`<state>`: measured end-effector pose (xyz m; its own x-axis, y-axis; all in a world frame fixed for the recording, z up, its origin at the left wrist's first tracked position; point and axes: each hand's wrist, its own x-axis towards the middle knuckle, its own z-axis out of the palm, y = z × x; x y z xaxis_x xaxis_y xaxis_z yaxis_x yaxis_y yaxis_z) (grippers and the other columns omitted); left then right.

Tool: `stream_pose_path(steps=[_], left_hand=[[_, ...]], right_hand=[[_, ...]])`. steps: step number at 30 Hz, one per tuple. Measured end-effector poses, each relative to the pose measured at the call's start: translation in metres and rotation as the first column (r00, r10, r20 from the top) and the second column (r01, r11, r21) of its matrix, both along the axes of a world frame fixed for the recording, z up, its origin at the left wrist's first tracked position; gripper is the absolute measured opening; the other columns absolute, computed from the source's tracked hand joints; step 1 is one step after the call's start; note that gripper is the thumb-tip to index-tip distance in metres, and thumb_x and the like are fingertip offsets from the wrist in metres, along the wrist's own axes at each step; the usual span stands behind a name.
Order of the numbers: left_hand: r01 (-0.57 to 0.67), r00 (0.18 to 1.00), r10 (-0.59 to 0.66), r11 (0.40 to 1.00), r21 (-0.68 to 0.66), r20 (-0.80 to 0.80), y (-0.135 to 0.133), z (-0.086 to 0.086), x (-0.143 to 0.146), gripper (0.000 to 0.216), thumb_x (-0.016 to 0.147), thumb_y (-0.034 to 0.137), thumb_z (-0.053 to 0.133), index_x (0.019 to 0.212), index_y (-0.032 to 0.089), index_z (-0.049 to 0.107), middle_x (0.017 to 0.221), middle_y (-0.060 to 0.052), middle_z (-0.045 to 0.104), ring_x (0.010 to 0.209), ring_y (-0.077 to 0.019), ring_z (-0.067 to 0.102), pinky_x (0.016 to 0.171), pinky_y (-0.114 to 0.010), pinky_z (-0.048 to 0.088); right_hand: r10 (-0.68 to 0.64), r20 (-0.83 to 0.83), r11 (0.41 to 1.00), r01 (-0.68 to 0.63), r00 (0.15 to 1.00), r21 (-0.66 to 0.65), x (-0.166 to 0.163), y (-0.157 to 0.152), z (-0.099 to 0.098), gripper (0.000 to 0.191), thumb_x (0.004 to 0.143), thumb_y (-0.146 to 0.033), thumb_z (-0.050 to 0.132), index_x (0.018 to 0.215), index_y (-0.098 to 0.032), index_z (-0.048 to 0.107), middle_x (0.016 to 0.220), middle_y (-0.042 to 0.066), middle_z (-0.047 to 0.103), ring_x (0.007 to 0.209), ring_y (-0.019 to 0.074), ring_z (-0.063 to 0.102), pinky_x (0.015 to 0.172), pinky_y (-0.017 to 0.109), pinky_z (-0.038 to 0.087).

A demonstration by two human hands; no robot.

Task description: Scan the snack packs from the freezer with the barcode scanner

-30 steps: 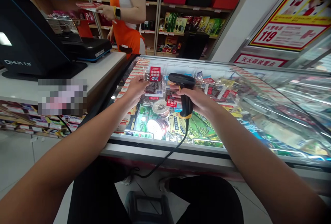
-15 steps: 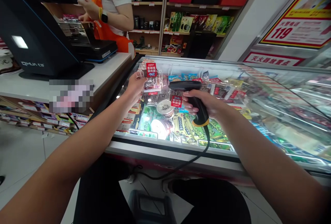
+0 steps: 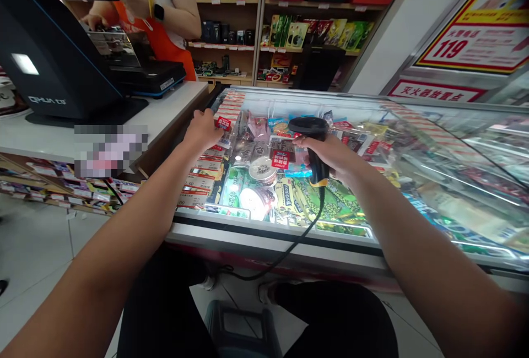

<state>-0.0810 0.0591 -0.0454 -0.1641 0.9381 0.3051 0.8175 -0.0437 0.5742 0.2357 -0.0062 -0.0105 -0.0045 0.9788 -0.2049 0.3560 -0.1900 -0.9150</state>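
Observation:
My left hand (image 3: 202,131) is closed at the left side of the glass-topped freezer (image 3: 314,241), gripping a clear snack packet (image 3: 223,131) with a red label; my fingers partly cover it. My right hand (image 3: 330,152) is wrapped round the handle of a black barcode scanner (image 3: 308,125), held over the freezer with its cable hanging down. Below and left of the scanner lies another red-labelled snack packet (image 3: 281,158). Round tubs (image 3: 263,169) and green and yellow packs (image 3: 289,195) lie near it.
On the left, a white counter (image 3: 163,113) carries a black checkout terminal (image 3: 61,66). A person in an orange apron (image 3: 163,44) stands behind it. Shelves (image 3: 223,47) of goods line the back. A dark plastic stool (image 3: 243,327) sits between my legs.
My left hand has moved left and tilted with its packet, away from the middle of the freezer. The scanner has shifted slightly right and turned. The person behind the counter has shifted left.

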Motion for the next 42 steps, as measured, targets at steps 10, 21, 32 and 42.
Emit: stream_pose_path(steps=[10,21,32,42], left_hand=[[0.766,0.507,-0.817,0.573,-0.290,-0.276,-0.061,-0.004,0.079,0.068,0.101,0.063,0.045,0.162,0.032,0.042,0.177,-0.010,0.025,0.162,-0.0326,0.025,0.129,-0.055,0.028],[0.731,0.430,-0.815,0.567,-0.379,-0.389,-0.080,-0.016,0.104,0.088,0.098,0.075,0.038,0.169,0.023,0.030,0.178,-0.018,0.013,0.166,-0.0361,0.008,0.130,-0.057,0.022],[0.608,0.658,-0.667,0.744,-0.277,-0.348,-0.072,-0.008,0.092,0.084,0.097,0.077,0.034,0.154,0.017,0.052,0.165,-0.025,0.041,0.151,-0.0506,0.038,0.118,-0.068,0.034],[0.493,0.714,-0.542,0.839,-0.232,-0.443,-0.059,-0.006,0.072,0.061,0.098,0.062,0.049,0.135,0.014,0.057,0.145,-0.027,0.053,0.142,-0.0502,0.043,0.114,-0.064,0.038]], right_hand=[[0.183,-0.022,0.983,-0.183,0.983,0.019,0.011,0.007,-0.006,0.024,0.087,-0.042,0.075,0.089,-0.019,0.066,0.078,0.009,0.065,0.065,0.0187,0.058,0.053,0.032,0.047],[0.197,-0.339,0.948,-0.267,0.920,-0.174,0.009,0.007,-0.007,0.031,0.089,-0.041,0.072,0.069,-0.020,0.059,0.062,0.004,0.052,0.056,0.0145,0.044,0.048,0.028,0.038],[-0.113,0.102,0.991,0.104,0.988,0.089,0.016,0.006,0.009,0.025,0.083,-0.041,0.077,0.090,-0.021,0.064,0.067,0.006,0.061,0.055,0.0206,0.059,0.049,0.035,0.048],[0.077,0.446,0.989,-0.124,0.892,0.077,0.027,0.013,-0.002,0.037,0.082,-0.054,0.082,0.075,-0.021,0.067,0.067,0.011,0.066,0.056,0.0206,0.058,0.047,0.032,0.038]])
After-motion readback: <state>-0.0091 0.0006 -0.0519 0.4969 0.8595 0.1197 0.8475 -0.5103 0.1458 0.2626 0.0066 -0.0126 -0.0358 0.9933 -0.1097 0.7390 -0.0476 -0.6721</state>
